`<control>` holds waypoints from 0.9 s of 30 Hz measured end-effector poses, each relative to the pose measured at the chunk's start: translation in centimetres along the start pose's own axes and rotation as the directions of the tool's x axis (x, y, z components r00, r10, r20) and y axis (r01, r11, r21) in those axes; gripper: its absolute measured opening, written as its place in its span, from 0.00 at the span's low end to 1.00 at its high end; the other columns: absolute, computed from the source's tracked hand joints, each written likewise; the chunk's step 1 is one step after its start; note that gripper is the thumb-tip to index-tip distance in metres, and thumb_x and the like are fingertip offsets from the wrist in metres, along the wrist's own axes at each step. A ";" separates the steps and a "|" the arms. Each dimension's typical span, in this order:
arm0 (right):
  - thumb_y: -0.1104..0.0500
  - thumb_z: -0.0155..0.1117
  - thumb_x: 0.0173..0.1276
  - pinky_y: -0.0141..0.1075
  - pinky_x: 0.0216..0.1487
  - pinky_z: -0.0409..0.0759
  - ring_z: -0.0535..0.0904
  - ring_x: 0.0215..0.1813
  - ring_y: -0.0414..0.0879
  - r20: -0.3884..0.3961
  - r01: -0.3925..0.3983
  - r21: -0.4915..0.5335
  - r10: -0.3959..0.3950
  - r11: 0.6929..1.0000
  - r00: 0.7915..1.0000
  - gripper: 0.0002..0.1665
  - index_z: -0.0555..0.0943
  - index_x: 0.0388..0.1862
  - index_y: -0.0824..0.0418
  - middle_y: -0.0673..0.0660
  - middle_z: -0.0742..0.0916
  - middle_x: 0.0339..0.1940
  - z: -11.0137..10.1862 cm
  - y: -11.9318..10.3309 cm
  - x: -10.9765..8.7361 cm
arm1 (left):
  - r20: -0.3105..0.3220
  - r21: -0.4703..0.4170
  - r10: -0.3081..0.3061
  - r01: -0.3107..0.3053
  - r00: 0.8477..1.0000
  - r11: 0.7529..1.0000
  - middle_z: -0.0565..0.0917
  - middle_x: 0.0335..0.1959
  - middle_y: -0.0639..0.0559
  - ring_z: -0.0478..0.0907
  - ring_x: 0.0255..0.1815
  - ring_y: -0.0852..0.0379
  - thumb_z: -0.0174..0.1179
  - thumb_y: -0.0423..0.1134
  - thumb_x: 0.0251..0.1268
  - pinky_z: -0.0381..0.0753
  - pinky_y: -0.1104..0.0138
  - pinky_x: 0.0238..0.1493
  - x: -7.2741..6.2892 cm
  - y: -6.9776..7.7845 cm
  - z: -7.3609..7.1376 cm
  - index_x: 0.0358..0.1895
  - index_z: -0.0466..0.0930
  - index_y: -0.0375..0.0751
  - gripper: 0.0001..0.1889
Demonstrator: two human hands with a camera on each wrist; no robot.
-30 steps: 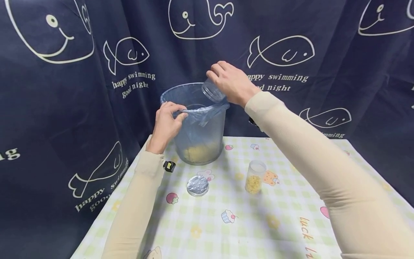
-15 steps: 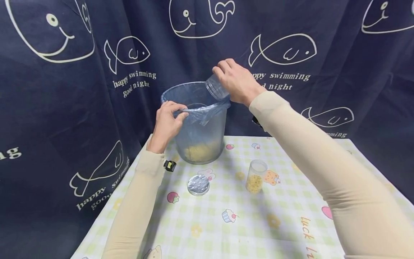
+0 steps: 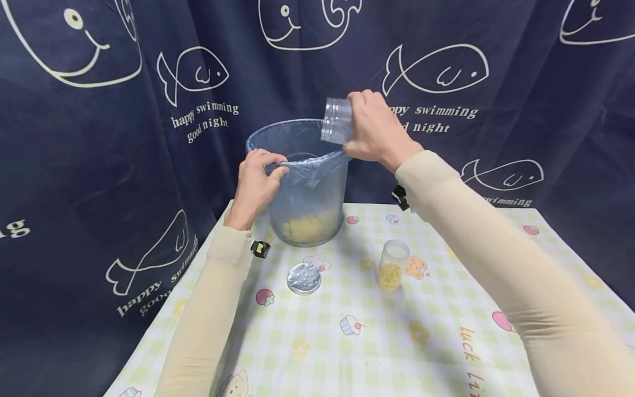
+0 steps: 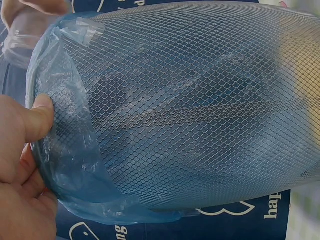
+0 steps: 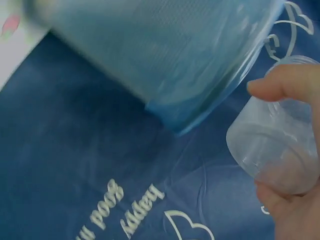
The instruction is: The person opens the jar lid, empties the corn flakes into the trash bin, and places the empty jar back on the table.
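Observation:
In the head view my left hand [image 3: 258,184] pinches the near rim of a mesh bin [image 3: 317,193] lined with a blue plastic bag [image 4: 75,145]. Pale yellow contents [image 3: 305,229] show through the bin's wall at the bottom. My right hand [image 3: 377,132] grips a clear plastic jar [image 3: 338,121] above the bin's right rim. This jar lies nearly on its side, mouth to the left, and nothing shows inside it. From the right wrist, fingers and thumb [image 5: 280,85] are seen curled round the jar, beside the bin's rim.
A second clear jar [image 3: 393,266], partly filled with small yellow pieces, stands upright on the checked tablecloth [image 3: 367,358]. Left of it lies a round lid with a silvery foil face [image 3: 304,278]. A dark blue curtain [image 3: 446,165] hangs behind the bin.
My right hand has moved right and turned the jar from mouth-down to nearly level. My left hand keeps its hold on the bin's rim.

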State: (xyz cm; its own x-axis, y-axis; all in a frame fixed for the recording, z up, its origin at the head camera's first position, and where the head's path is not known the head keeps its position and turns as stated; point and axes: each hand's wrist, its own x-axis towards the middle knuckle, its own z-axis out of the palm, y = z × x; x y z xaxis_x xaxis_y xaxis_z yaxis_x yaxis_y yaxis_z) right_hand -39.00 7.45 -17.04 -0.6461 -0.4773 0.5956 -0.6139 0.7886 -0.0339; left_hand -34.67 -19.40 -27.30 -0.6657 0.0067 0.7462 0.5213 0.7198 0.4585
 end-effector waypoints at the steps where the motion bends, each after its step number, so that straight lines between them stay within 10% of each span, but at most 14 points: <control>1: 0.56 0.74 0.45 0.54 0.62 0.72 0.72 0.57 0.64 -0.010 -0.016 0.035 0.016 0.999 1.000 0.50 0.68 0.67 0.73 0.69 0.78 0.56 0.0 0.0 -0.4 | 0.002 -0.001 -0.001 0.001 1.000 1.000 0.85 0.38 0.49 0.78 0.48 0.48 0.74 0.34 0.61 0.76 0.57 0.55 0.0 0.1 0.0 0.41 0.92 0.43 0.06; 6: 0.53 0.78 0.45 0.52 0.62 0.72 0.74 0.57 0.58 -0.051 -0.138 0.230 0.153 0.963 0.987 0.52 0.68 0.70 0.67 0.65 0.80 0.57 -0.2 -0.7 -2.2 | 0.007 0.000 -0.007 0.007 1.000 1.000 0.85 0.38 0.49 0.78 0.49 0.48 0.74 0.34 0.61 0.76 0.57 0.56 0.0 0.2 0.2 0.42 0.92 0.42 0.07; 13: 0.47 0.85 0.45 0.43 0.60 0.77 0.80 0.57 0.50 -0.053 -0.282 0.503 0.354 0.817 0.934 0.55 0.70 0.72 0.56 0.55 0.84 0.60 1.1 -2.8 -6.8 | 0.000 -0.008 -0.008 0.008 1.000 1.000 0.86 0.39 0.47 0.78 0.50 0.47 0.73 0.32 0.60 0.75 0.56 0.57 0.1 0.2 0.3 0.42 0.92 0.40 0.08; 21: 0.39 0.85 0.46 0.46 0.56 0.78 0.80 0.56 0.50 0.078 -0.386 0.624 0.437 0.679 0.896 0.55 0.69 0.69 0.52 0.53 0.82 0.60 3.3 -5.1 -12.3 | 0.003 -0.005 -0.009 0.009 1.000 1.000 0.86 0.39 0.47 0.78 0.49 0.47 0.73 0.32 0.60 0.75 0.56 0.55 0.1 0.1 0.3 0.43 0.92 0.40 0.08; 27: 0.34 0.82 0.48 0.49 0.60 0.77 0.80 0.58 0.52 0.141 -0.456 0.613 0.479 0.645 0.866 0.55 0.68 0.70 0.53 0.56 0.82 0.59 5.4 -6.2 -15.0 | -0.007 -0.011 -0.004 0.004 1.000 1.000 0.86 0.39 0.46 0.78 0.49 0.46 0.72 0.31 0.59 0.75 0.55 0.55 0.2 0.1 0.3 0.42 0.92 0.39 0.08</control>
State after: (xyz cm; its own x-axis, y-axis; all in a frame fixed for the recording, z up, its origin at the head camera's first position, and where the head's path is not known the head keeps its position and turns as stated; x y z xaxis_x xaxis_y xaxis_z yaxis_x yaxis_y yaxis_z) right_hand -27.99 7.64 -30.10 -0.9177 -0.0902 0.3869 -0.3793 0.4886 -0.7858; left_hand -34.92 -19.08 -27.23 -0.6643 -0.0011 0.7475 0.5241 0.7123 0.4669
